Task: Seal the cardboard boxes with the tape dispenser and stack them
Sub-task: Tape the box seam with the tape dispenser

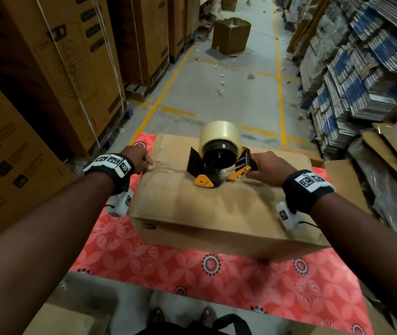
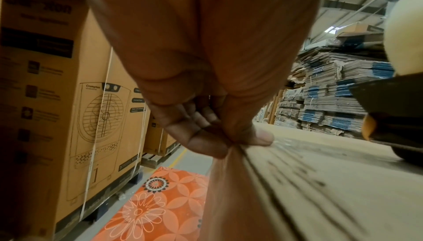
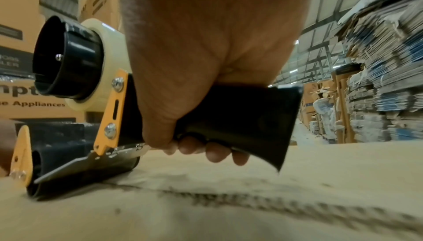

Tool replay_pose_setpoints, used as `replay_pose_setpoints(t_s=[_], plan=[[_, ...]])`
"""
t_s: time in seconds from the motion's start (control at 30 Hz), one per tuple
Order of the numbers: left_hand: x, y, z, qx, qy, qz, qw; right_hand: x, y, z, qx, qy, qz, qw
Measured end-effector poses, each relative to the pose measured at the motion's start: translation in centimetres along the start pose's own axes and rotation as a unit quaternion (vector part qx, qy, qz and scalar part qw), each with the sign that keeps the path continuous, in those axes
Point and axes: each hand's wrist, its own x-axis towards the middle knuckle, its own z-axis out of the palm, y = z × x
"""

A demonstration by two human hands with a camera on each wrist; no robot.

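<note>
My right hand [image 1: 268, 169] is wrapped round the black handle of the dispenser [image 1: 219, 163], which sits on top of the box [image 1: 192, 204], about midway along the seam [image 3: 251, 203]. The box itself lies on the red flowered mat [image 1: 192, 269]. My left hand [image 1: 138, 159] is at the box's left edge, thumb and fingers [image 2: 206, 145] pinching down the start of the tape [image 1: 168, 168], and a clear strip already runs from there to the dispenser's roller. The two hands are well apart, one at each end of that strip.

As I judge it, I am halfway through taping the top seam of this box. To do it well I should keep the roller pressed flat on the cardboard and draw the dispenser straight along the seam toward the box's right edge, so the tape covers both flaps evenly. My left hand should hold its end firm until the strip has stuck, or the pull may lift it. The flaps look worn and rough along the join, so steady downward pressure matters more than speed. At the right edge I would carry the tape over the corner and down the side before tilting the blade to cut. Stacking comes only after that. Another box [image 1: 231, 36] stands farther down the aisle, beyond this one, with its top open.
</note>
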Motion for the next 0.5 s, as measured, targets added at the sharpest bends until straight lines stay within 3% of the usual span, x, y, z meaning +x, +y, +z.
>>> replay_pose_setpoints(t_s=[0.5], plan=[[-0.7,9.4,3.2,0.080,-0.039,0.016,0.996,0.1,1.4,1.6,0.018,0.017,-0.023,0.999]])
